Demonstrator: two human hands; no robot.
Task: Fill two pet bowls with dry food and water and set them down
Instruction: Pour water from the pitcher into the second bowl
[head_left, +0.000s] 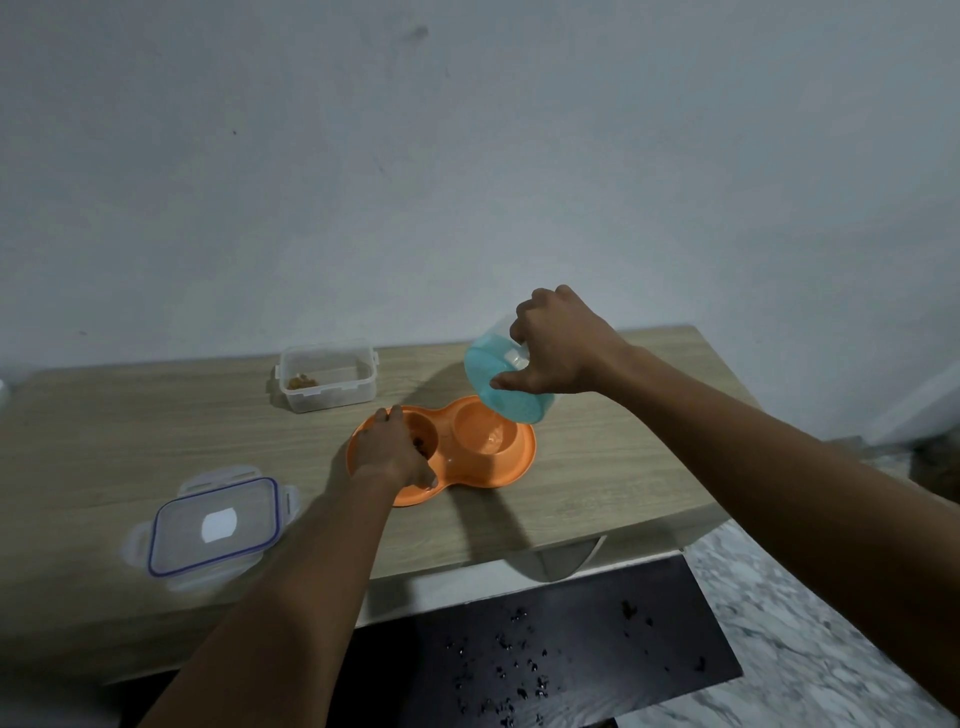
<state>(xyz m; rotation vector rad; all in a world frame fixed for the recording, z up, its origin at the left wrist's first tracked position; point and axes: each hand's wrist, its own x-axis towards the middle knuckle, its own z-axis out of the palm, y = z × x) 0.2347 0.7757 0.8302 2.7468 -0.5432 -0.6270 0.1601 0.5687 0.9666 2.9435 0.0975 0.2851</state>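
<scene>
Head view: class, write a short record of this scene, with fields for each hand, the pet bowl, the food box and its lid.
right hand: grips a teal cup, tipped over the right well
left hand: holds the left end of the orange double bowl
left well: some dark kibble
right well: contents unclear
clear food box: open, behind the bowl, few pieces left
lid: flat on the wooden table, front left
</scene>
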